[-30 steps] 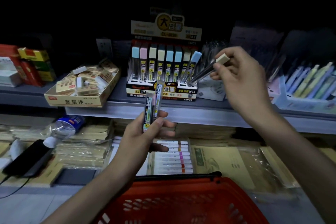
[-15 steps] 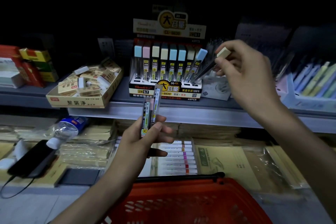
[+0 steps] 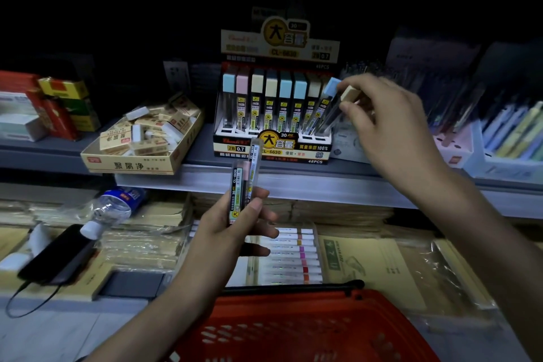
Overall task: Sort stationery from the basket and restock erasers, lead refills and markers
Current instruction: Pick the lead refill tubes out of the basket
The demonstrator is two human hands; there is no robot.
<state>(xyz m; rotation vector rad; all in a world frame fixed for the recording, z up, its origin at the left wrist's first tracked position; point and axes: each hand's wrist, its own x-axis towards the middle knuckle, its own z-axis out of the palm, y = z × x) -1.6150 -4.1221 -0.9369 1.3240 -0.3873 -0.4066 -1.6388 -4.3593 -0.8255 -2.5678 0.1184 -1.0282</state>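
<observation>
My right hand (image 3: pixel 385 123) pinches a cream-capped lead refill tube (image 3: pixel 338 110) by its top, its lower end at the right-hand slot of the lead refill display box (image 3: pixel 274 150) on the shelf. Several tubes with pastel caps stand in that box. My left hand (image 3: pixel 232 232) grips a few lead refill tubes (image 3: pixel 244 185) upright in front of the shelf edge. A carton of erasers (image 3: pixel 138 161) lies left of the display. The red basket (image 3: pixel 308 329) is at the bottom, below both hands. Marker packs (image 3: pixel 289 256) lie on the lower shelf behind my left hand.
A water bottle (image 3: pixel 110 209) and a black phone (image 3: pixel 55 256) with a cable lie on the lower shelf at left. Red and yellow boxes (image 3: pixel 61 106) stand at the far left of the upper shelf. Pens in trays (image 3: pixel 511 138) fill the right side. Yellow paper packs (image 3: pixel 373 267) cover the lower shelf.
My right hand has carried the cream-capped tube closer to the display box, so it leans steeper at the right end slot. My left hand has stayed about where it was.
</observation>
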